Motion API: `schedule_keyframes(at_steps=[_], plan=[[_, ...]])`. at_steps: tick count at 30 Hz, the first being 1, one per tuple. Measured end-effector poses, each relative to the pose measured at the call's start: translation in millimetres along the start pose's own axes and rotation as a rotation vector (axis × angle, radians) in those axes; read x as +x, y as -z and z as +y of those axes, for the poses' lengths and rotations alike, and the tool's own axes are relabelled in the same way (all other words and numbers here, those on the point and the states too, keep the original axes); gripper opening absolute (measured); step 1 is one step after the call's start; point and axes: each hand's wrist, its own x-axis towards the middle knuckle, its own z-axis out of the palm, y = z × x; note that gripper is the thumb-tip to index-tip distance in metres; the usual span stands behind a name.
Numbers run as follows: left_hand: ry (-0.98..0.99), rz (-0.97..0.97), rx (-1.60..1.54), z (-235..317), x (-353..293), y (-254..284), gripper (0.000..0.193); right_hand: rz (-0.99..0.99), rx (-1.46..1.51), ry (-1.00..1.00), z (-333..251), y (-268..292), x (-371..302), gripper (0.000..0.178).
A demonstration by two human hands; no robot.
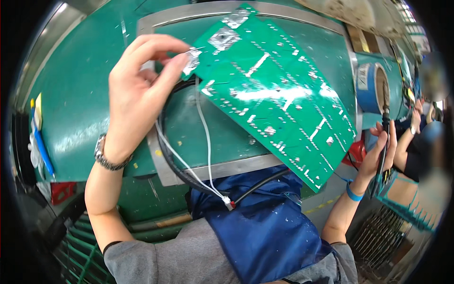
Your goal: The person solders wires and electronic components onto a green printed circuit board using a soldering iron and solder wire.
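A large green circuit board [283, 94] lies solder side up, tilted across a metal frame [350, 52]. At its upper-left corner, beside a silvery solder patch [191, 62], is my left hand [142, 90]. Thumb and forefinger are pinched together there; a thin shiny strand shows at the tips, but what they hold is unclear. My right hand [385, 142] grips a soldering iron [382, 151] off to the right. The iron points up, its tip next to a blue ring-shaped container [371, 87]. White wires [208, 137] and a black cable [165, 137] run from under the board to a connector [228, 202] near my lap.
A green work mat [80, 109] covers the bench, with a blue pen-like tool [42, 146] at the left edge. Another person's arm [406, 142] shows at far right. Below it stands a green rack [411, 201]. A second green rack [80, 251] is at lower left.
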Motion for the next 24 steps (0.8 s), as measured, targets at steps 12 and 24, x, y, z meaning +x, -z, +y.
schedule_keyframes(at_steps=[12,24], plan=[[0.079,-0.028,-0.040,-2,0,-8,0.012,0.102,-0.024,-0.150,-4,14,8,0.025],[0.114,-0.012,-0.087,-14,-4,-8,0.017,0.134,0.019,-0.152,-17,23,1,0.030]])
